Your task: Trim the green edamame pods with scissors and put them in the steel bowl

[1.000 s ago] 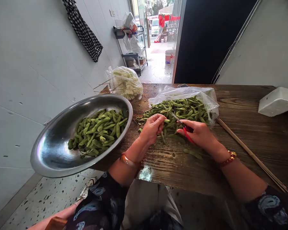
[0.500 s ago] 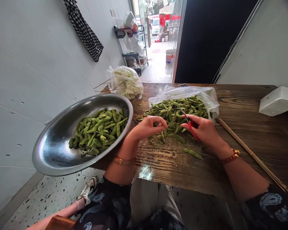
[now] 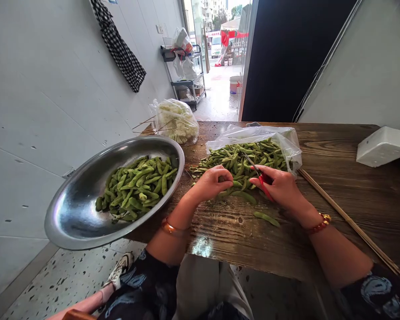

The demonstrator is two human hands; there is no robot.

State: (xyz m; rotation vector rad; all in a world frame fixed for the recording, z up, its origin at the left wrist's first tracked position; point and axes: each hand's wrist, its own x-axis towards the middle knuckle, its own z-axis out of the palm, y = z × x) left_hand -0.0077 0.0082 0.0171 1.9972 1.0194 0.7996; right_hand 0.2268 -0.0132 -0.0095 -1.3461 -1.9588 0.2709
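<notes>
My right hand (image 3: 283,189) is closed round red-handled scissors (image 3: 262,181), whose dark blades point up and left over the edamame pods. My left hand (image 3: 215,182) is curled in a pinch, with a green edamame pod (image 3: 237,183) at its fingertips. Behind both hands a heap of edamame pods (image 3: 243,155) spills from a clear plastic bag (image 3: 291,138). One loose pod (image 3: 266,218) lies on the wood in front of my right hand. To the left, a wide steel basin (image 3: 75,213) sits tilted and holds many pods (image 3: 136,184).
A bag of cauliflower (image 3: 176,120) stands at the back left of the wooden table (image 3: 220,235), thin sticks beside it. Long wooden sticks (image 3: 350,220) lie to the right. A white box (image 3: 383,146) is at the far right. Beyond the table stands a cart (image 3: 186,82).
My left hand has moved slightly right and lower, and a pod now shows at its fingertips. The scissors stay in my right hand. The whole view has shifted a little.
</notes>
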